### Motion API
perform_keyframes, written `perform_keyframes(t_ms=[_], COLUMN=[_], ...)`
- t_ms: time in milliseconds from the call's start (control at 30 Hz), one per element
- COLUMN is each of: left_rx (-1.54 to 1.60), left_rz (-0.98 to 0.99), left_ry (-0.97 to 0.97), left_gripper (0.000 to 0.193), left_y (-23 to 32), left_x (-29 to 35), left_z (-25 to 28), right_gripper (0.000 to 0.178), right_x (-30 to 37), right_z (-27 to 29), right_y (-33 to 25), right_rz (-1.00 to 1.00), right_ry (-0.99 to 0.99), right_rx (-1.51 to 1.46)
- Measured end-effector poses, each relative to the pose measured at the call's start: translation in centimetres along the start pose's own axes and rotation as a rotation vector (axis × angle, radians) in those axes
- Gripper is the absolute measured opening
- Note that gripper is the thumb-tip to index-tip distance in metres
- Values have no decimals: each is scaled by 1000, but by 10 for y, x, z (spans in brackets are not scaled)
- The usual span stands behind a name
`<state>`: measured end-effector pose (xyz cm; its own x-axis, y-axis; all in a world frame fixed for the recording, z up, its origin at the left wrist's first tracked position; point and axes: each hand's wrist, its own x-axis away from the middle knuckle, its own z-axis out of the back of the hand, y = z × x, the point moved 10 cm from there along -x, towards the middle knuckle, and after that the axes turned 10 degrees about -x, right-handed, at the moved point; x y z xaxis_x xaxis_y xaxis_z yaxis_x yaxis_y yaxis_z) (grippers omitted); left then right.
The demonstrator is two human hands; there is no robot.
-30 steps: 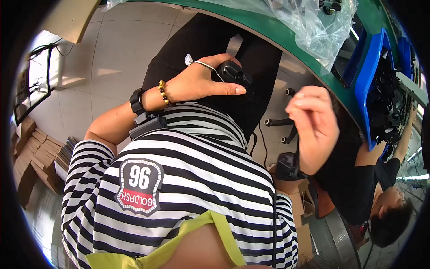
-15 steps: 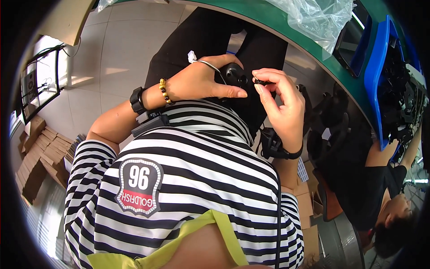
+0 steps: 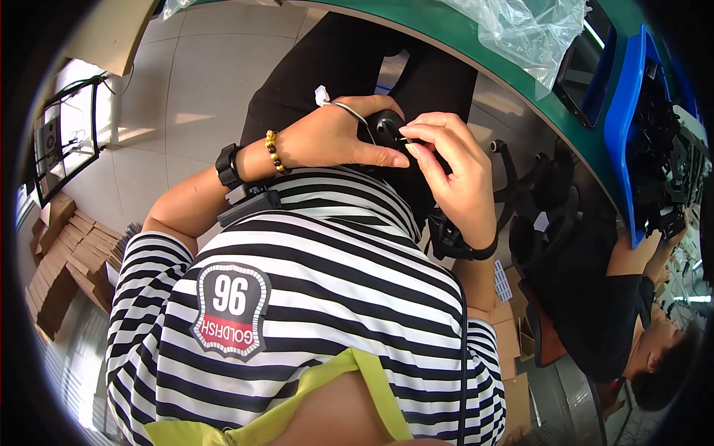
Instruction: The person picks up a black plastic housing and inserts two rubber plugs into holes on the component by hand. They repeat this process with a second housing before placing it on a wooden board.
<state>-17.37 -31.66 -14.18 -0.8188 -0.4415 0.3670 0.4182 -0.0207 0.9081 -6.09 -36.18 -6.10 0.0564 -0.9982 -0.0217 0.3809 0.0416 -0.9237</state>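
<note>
Over my lap, my left hand (image 3: 338,137) is wrapped round a small rounded black plastic housing (image 3: 385,125). A thin grey cable (image 3: 348,108) runs from beside it across the back of that hand and ends in a white plug (image 3: 321,95). The thumb lies along the housing's near side. My right hand (image 3: 454,160) has its thumb and forefinger pinched together at the housing's right side. A tiny piece between those fingertips is mostly hidden; only a small bright glint shows.
Ahead is a green-topped table (image 3: 416,22) with a clear plastic bag (image 3: 520,37), a dark tray (image 3: 587,67) and a blue bin (image 3: 632,126) of black parts. A co-worker in a black shirt (image 3: 595,312) reaches toward it. Flat cardboard (image 3: 82,253) is stacked left.
My right hand has moved left, bringing its pinched fingertips from beside the housing up against it. My left hand has barely moved. The co-worker's head and arms have shifted slightly.
</note>
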Motion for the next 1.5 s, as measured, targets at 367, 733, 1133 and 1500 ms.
perform_keyframes(t_ms=[367, 733, 1133, 1500], left_rx=[9, -28, -109, -144], left_rz=[-55, -112, -142, -177], left_ry=[9, -8, 47, -32], left_gripper=[59, 52, 49, 51], left_y=[1, 13, 17, 27], left_x=[1, -2, 1, 4], left_z=[-1, 0, 8, -1], right_gripper=[18, 16, 18, 20], right_x=[-1, -8, 1, 6], right_z=[-4, -12, -12, -23], right_y=[-4, -25, -21, 7], right_rz=[-36, 96, 59, -23], right_ry=[-13, 21, -23, -172], right_rx=[84, 336, 237, 378])
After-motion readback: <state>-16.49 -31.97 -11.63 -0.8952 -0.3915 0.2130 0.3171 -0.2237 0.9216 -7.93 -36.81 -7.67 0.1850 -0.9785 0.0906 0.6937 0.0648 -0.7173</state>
